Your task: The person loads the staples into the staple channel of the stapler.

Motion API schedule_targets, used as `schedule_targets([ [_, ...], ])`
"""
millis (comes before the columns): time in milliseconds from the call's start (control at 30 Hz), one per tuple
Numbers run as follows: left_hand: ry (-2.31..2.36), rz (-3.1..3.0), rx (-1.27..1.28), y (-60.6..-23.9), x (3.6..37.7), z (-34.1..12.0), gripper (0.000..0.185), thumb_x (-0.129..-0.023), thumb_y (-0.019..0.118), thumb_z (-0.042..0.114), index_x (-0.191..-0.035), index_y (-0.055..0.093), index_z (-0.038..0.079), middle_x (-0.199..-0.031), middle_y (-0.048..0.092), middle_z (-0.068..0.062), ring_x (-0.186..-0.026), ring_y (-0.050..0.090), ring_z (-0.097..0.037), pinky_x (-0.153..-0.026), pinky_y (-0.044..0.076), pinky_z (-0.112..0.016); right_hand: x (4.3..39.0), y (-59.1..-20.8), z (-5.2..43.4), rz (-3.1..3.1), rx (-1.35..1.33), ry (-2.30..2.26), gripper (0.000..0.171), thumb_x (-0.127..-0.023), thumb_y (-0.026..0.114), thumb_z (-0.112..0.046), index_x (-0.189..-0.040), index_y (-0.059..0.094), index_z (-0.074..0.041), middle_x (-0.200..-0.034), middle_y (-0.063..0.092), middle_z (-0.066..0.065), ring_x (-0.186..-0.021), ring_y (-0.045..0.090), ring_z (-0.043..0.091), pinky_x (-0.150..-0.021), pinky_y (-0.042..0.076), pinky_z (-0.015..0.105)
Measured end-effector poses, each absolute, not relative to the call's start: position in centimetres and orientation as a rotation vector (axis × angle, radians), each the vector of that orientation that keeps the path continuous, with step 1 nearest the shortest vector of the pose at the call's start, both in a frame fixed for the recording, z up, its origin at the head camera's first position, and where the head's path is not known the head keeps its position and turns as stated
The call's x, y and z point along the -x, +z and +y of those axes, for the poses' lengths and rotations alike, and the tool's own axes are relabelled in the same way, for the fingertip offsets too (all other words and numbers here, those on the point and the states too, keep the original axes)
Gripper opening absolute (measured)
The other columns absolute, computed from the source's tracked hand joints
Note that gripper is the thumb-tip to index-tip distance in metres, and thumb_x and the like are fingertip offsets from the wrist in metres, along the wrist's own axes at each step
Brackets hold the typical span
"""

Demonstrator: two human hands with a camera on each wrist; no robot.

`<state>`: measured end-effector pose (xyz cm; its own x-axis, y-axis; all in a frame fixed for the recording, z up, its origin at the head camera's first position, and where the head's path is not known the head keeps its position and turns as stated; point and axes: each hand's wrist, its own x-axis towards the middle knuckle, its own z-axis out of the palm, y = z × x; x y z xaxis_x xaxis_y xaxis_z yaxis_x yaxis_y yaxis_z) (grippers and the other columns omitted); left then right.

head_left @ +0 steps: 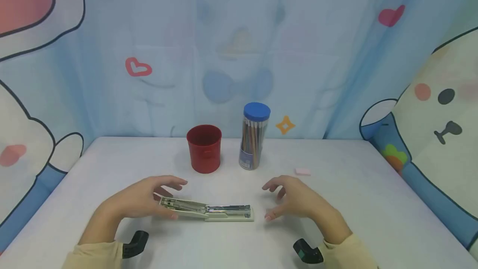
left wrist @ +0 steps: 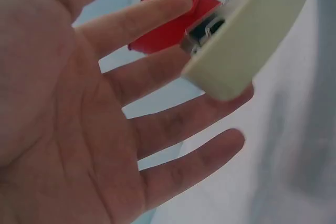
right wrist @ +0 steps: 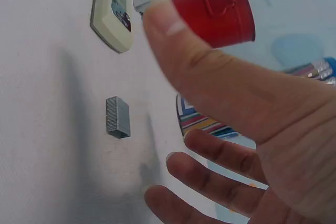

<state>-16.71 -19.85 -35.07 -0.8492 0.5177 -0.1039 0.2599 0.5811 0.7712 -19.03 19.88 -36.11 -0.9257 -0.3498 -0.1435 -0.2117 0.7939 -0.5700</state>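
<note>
A pale green stapler [head_left: 207, 211] lies unfolded on the white table, its cover swung out to the left and its metal rail showing on the right. My left hand [head_left: 143, 198] is around the cover's left end, fingers extended and spread in the left wrist view, where the stapler's end [left wrist: 247, 40] overlaps the fingertips. Past the stapler's right end, my right hand [head_left: 295, 198] hovers with loosely bent fingers and nothing between them. Below its thumb in the right wrist view, a short strip of staples [right wrist: 118, 117] rests on the table, near the stapler's base [right wrist: 113, 19].
Behind the stapler stand a red cup [head_left: 204, 150] and, to its right, a clear jar of pencils [head_left: 253, 140] with a blue lid. A small pale pink block [head_left: 302, 172] lies beyond the right hand. A printed blue curtain [head_left: 239, 53] hangs at the table's back edge.
</note>
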Motion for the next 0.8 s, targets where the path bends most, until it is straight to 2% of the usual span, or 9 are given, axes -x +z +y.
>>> schedule_targets([
  [133, 1.203, 2.415, -0.677, -36.0, 16.8, -20.8, 0.066, -0.077, 0.088, 0.025, -0.137, 0.062, 0.016, -0.129, 0.063, -0.007, -0.095, 0.060, -0.027, -0.083, 0.050, -0.042, 19.1, -37.2, 20.0, 2.707, 0.399, -0.906, 0.064, -0.055, 0.100, -0.030, -0.111, 0.073, -0.014, -0.105, 0.065, 0.001, -0.088, 0.059, 0.017, -0.076, 0.050, 0.038],
  [300, 1.240, 2.361, -0.703, -36.9, 17.1, -21.3, 0.060, -0.079, 0.086, 0.020, -0.134, 0.064, 0.013, -0.127, 0.064, -0.008, -0.070, 0.057, -0.024, -0.067, 0.049, -0.033, 19.1, -38.3, 20.1, 2.681, 0.340, -0.983, 0.060, -0.055, 0.100, -0.025, -0.107, 0.073, -0.014, -0.101, 0.065, 0.000, -0.083, 0.058, 0.017, -0.073, 0.049, 0.036],
  [533, 1.267, 2.352, -0.731, -37.1, 17.5, -21.3, 0.052, -0.081, 0.085, 0.019, -0.130, 0.067, 0.010, -0.126, 0.065, -0.008, -0.061, 0.058, -0.021, -0.062, 0.048, -0.031, 18.8, -38.7, 20.9, 2.649, 0.440, -1.021, 0.054, -0.058, 0.099, -0.024, -0.104, 0.073, -0.011, -0.093, 0.065, -0.001, -0.080, 0.059, 0.017, -0.071, 0.050, 0.036],
  [800, 1.317, 2.332, -0.651, -37.7, 17.5, -21.3, 0.046, -0.083, 0.083, 0.017, -0.127, 0.069, 0.010, -0.123, 0.066, -0.006, -0.066, 0.057, -0.022, -0.061, 0.047, -0.032, 18.8, -38.9, 21.0, 2.657, 0.479, -0.994, 0.044, -0.062, 0.097, -0.019, -0.099, 0.075, -0.010, -0.085, 0.064, -0.003, -0.078, 0.060, 0.016, -0.072, 0.051, 0.033],
])
